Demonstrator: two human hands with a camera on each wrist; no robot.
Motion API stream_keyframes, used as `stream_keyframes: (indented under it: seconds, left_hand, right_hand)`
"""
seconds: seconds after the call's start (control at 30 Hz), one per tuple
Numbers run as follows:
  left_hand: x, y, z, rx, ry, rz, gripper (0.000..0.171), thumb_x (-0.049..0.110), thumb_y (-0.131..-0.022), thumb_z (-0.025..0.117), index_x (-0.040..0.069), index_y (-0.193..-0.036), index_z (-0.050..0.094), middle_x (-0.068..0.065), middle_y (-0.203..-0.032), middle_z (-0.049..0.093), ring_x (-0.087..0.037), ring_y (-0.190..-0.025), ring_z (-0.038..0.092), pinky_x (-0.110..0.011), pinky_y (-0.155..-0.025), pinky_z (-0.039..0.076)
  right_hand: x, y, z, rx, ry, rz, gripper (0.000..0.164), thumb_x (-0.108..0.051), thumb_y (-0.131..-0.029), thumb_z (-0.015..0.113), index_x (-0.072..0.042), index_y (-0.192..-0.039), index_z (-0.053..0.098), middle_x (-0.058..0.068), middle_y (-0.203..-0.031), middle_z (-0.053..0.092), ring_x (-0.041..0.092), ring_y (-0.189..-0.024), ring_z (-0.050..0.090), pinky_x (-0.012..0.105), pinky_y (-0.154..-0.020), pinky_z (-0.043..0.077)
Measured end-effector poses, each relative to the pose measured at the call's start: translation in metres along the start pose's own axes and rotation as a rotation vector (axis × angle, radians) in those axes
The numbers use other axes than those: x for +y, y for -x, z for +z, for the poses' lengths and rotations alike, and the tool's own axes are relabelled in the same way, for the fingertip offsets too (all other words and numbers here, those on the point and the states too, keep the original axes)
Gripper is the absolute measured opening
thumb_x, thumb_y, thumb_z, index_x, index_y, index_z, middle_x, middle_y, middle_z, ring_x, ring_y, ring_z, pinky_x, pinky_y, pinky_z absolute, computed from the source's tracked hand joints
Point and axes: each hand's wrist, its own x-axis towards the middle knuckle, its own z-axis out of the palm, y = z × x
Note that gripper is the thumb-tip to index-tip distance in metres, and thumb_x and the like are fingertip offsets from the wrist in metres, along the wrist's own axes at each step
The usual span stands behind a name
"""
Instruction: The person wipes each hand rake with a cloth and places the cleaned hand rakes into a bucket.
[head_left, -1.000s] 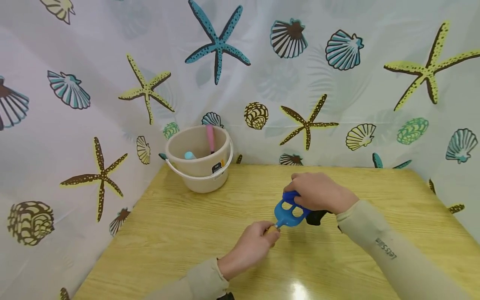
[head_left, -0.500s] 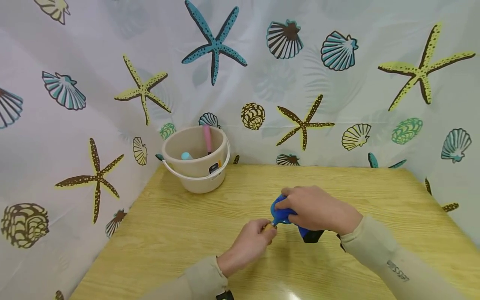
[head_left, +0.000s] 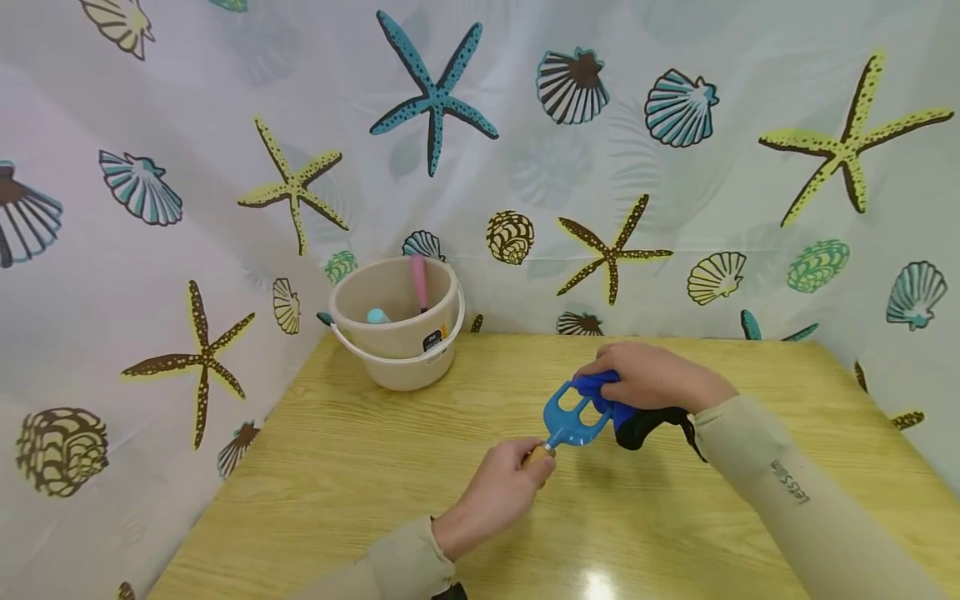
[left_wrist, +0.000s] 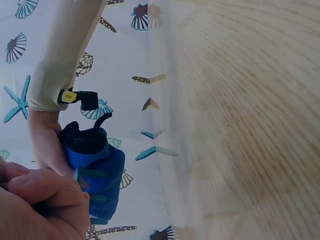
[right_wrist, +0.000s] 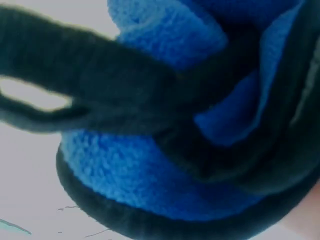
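Observation:
My left hand (head_left: 501,482) grips the wooden handle of a blue garden hand fork (head_left: 566,427), which points away with its tines up and to the right. A blue cloth with black edging (head_left: 637,428) is bunched in my right hand (head_left: 660,379), its fingers pinching it against the tine ends. Black edging and a loop dangle below that wrist. The left wrist view shows the teal tines (left_wrist: 96,198) lying against the cloth (left_wrist: 114,172). Close up in the right wrist view, the fluffy cloth (right_wrist: 115,170) and its dark strap fill most of the picture.
A beige bucket (head_left: 401,337) with a white handle stands at the back left of the wooden table (head_left: 360,467). From it stick a pink handle (head_left: 419,283) and a light blue end (head_left: 377,316). A curtain printed with shells and starfish (head_left: 480,183) encloses the table.
My right hand slid the cloth down over the fork's head toward the handle, then back up to the tine ends. The left hand stayed nearly still on the handle.

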Motion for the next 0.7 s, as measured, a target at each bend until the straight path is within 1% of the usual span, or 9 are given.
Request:
stream_keyframes:
  seconds: [0.13,0.2,0.3,0.37,0.47,0.57,0.63,0.7]
  left_hand:
    - [-0.002,-0.003,0.000,0.018,0.000,0.008,0.020,0.022,-0.104,0.054,0.008,-0.095,0.065,0.003,-0.064,0.042,-0.011,-0.049,0.029,-0.023,-0.043,0.024]
    - [-0.003,-0.004,0.000,0.027,-0.003,0.002,0.020,0.023,-0.104,0.054,0.008,-0.094,0.064,0.003,-0.064,0.042,-0.011,-0.049,0.029,-0.023,-0.044,0.024]
    - [-0.002,-0.006,-0.001,0.036,-0.007,0.002,0.021,0.023,-0.104,0.054,0.008,-0.092,0.063,0.003,-0.064,0.041,-0.011,-0.049,0.028,-0.023,-0.044,0.024]
    - [-0.001,-0.006,-0.001,0.035,-0.007,0.004,0.021,0.023,-0.104,0.055,0.009,-0.090,0.063,0.003,-0.063,0.041,-0.011,-0.049,0.028,-0.023,-0.044,0.024]
    - [0.000,-0.006,-0.001,0.027,-0.007,0.007,0.021,0.023,-0.104,0.055,0.009,-0.091,0.064,0.003,-0.063,0.041,-0.011,-0.048,0.028,-0.023,-0.043,0.024]
    - [0.001,-0.007,-0.002,0.020,-0.012,0.003,0.020,0.023,-0.104,0.055,0.009,-0.093,0.065,0.003,-0.063,0.041,-0.011,-0.048,0.028,-0.023,-0.043,0.024]
    - [0.001,-0.007,-0.002,0.018,-0.014,0.000,0.020,0.022,-0.104,0.055,0.008,-0.094,0.065,0.003,-0.063,0.042,-0.010,-0.047,0.029,-0.023,-0.042,0.025]
    - [0.001,-0.008,-0.001,0.016,-0.018,0.003,0.019,0.021,-0.103,0.055,0.008,-0.093,0.065,0.004,-0.063,0.042,-0.010,-0.048,0.030,-0.023,-0.042,0.025]
  right_hand:
    - [0.010,0.008,0.002,-0.020,-0.085,0.002,0.034,-0.013,-0.098,0.061,-0.013,-0.132,0.068,0.000,-0.102,0.065,0.011,-0.078,0.053,0.028,-0.070,0.047]
    - [0.011,0.013,0.003,-0.010,-0.086,0.007,0.035,-0.013,-0.098,0.060,-0.014,-0.132,0.067,0.000,-0.101,0.065,0.011,-0.076,0.053,0.027,-0.069,0.047]
    - [0.008,0.022,0.004,0.042,-0.049,0.015,0.037,-0.014,-0.097,0.061,-0.016,-0.133,0.067,0.000,-0.101,0.064,0.010,-0.075,0.053,0.028,-0.068,0.048]
    - [0.004,0.029,0.006,0.099,0.005,0.013,0.038,-0.015,-0.096,0.063,-0.018,-0.133,0.067,0.002,-0.104,0.063,0.011,-0.076,0.053,0.030,-0.068,0.049]
    - [-0.005,0.037,0.009,0.207,0.119,0.003,0.037,-0.016,-0.093,0.068,-0.019,-0.130,0.068,0.006,-0.107,0.063,0.013,-0.078,0.055,0.033,-0.066,0.051]
    - [-0.015,0.041,0.016,0.314,0.264,-0.031,0.038,-0.019,-0.089,0.075,-0.018,-0.127,0.070,0.010,-0.109,0.063,0.020,-0.083,0.062,0.037,-0.064,0.056]
    - [-0.022,0.040,0.023,0.364,0.353,-0.060,0.039,-0.021,-0.087,0.079,-0.017,-0.125,0.071,0.012,-0.111,0.063,0.026,-0.088,0.065,0.041,-0.065,0.059]
    - [-0.030,0.039,0.029,0.389,0.418,-0.087,0.041,-0.023,-0.085,0.082,-0.018,-0.124,0.072,0.013,-0.112,0.063,0.030,-0.093,0.066,0.043,-0.066,0.061]
